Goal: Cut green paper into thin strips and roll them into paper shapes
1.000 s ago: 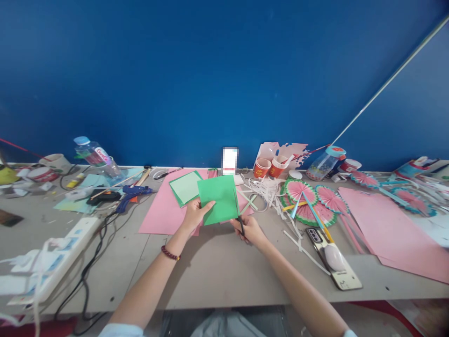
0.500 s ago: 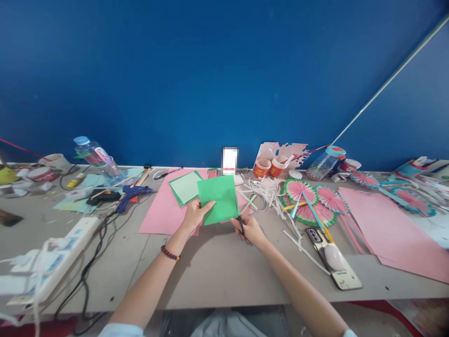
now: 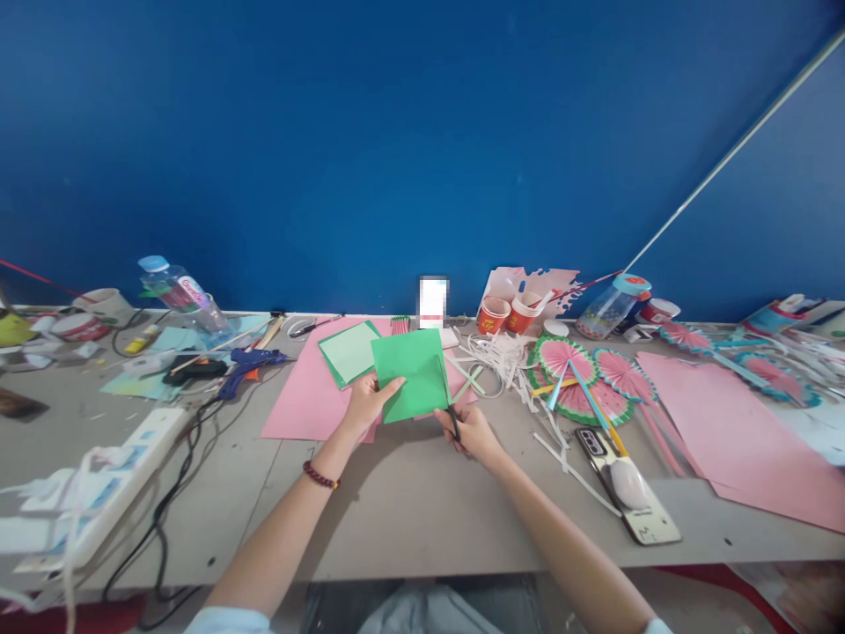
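Note:
My left hand pinches the left edge of a square sheet of green paper, thumb on top and fingers beneath. In my right hand is a pair of scissors with dark handles. Its blades lie along the sheet's right edge; whether they cut into the paper I cannot make out. Behind my left hand, a paler green sheet rests on a darker green one, over pink paper on the table.
A blue glue gun and a white power strip with cables lie left. White paper strips, red paper cups, pink-and-green paper fans and a phone with a white mouse lie right. A blue wall rises behind.
Almost nothing differs. The green sheet and both hands have stayed in nearly the same place, with the scissors still at the sheet's right edge.

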The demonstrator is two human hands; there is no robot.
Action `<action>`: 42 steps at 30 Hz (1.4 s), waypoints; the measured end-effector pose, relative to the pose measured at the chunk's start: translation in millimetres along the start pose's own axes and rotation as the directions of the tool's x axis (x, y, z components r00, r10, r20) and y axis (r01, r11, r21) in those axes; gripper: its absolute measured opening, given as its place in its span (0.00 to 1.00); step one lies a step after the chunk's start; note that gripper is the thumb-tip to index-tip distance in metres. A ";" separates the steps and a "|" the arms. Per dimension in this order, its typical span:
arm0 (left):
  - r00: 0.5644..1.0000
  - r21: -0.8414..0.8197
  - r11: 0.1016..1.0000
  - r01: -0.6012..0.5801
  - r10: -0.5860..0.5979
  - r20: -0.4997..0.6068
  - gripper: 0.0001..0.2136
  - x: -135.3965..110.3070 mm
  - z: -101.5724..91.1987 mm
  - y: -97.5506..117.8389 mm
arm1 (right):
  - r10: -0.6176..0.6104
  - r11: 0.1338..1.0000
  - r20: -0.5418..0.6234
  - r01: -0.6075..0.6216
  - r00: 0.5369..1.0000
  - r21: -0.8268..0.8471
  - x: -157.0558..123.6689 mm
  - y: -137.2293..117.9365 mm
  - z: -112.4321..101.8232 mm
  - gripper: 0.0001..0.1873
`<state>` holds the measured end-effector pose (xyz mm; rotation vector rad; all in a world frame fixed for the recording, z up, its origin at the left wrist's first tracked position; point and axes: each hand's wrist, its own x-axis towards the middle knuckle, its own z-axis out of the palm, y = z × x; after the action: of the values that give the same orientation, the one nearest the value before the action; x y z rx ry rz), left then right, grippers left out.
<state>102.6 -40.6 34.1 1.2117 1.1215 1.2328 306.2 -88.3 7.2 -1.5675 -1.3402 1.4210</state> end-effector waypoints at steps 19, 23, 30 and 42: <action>1.000 0.028 1.000 -0.006 0.006 -0.003 0.20 0.8 -0.9 -2.4 | -0.065 0.995 -0.013 0.066 0.998 0.070 5.2 6.7 1.2 0.25; 1.000 0.030 1.000 0.003 -0.002 -0.009 0.20 0.9 -1.1 -2.5 | -0.081 0.994 -0.016 0.082 0.997 0.079 6.3 8.2 1.8 0.25; 1.000 0.027 1.000 0.008 -0.007 -0.008 0.20 1.6 -1.1 -1.6 | -0.086 0.994 -0.028 0.087 0.996 0.066 6.7 9.9 1.1 0.26; 1.000 0.019 1.000 0.002 -0.002 -0.007 0.19 2.4 -1.6 -3.8 | -0.121 0.992 -0.051 0.122 0.991 0.021 8.5 11.1 0.3 0.26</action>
<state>101.3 -38.0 30.4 1.2211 1.1415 1.2286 308.0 -83.6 -5.9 -1.4705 -1.3604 1.3110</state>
